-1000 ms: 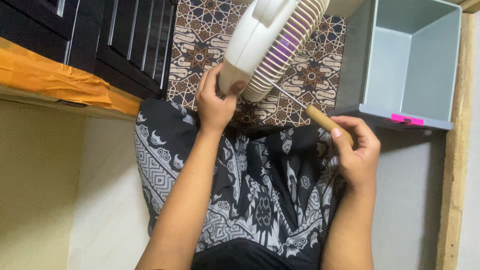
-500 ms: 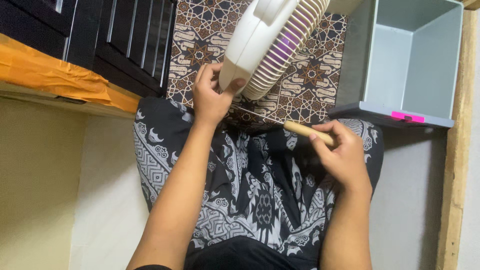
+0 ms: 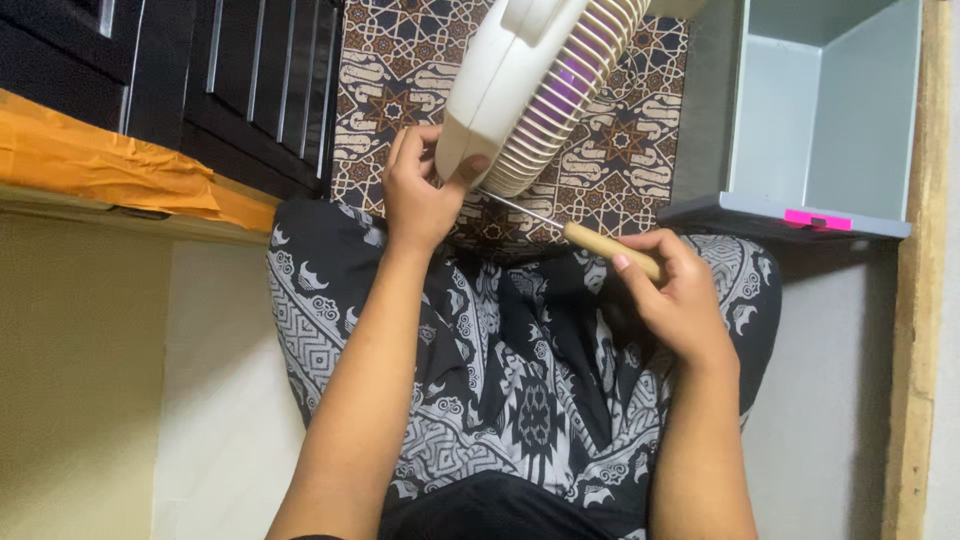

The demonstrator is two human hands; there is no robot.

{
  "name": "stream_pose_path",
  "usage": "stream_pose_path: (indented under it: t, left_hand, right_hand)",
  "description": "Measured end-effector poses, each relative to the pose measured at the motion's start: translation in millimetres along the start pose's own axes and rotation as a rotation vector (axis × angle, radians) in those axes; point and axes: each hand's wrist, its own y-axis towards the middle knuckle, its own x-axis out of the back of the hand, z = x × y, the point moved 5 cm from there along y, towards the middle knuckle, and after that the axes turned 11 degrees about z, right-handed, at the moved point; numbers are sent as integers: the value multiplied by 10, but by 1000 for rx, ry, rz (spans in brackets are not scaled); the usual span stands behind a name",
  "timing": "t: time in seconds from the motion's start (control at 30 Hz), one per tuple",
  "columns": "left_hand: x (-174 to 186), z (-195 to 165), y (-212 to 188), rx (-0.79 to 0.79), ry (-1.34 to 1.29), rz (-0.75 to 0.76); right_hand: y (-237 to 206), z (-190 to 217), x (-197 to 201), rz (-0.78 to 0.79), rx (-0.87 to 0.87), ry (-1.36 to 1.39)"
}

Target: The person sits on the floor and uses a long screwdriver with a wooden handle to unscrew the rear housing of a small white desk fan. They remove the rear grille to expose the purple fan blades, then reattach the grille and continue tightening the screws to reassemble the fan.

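- Left hand [image 3: 418,195] grips the smooth white plastic fan [image 3: 520,90], ribbed grille, above the lap.
- Right hand [image 3: 675,290] pinches a wooden-handled screwdriver [image 3: 600,245]; thin metal shaft touches the grille.
- Patterned cloth [image 3: 390,70] beneath.

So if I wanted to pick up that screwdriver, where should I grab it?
Probably by the wooden handle, the thick rounded end, coming from the right side, where the right hand holds it. The thin metal shaft points left toward the white fan, which the left hand is touching, so that end is slim and crowded.
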Motion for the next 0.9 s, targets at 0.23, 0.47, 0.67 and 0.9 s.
stream_pose_path:
  t: [0.23, 0.47, 0.67, 0.9]
  left_hand:
    - [12, -8, -19, -23, -7, -3]
    - [1, 9, -31, -13, -10, -13]
    - [2, -4, -32, 10, 45, 5]
    - [-11, -20, -18, -7, 4, -11]
  right_hand:
    - [46, 47, -105, 138, -58, -163]
    - [46, 70, -182, 189, -84, -303]
    - [42, 34, -224, 195, -99, -328]
    - [63, 151, -210, 140, 65, -340]
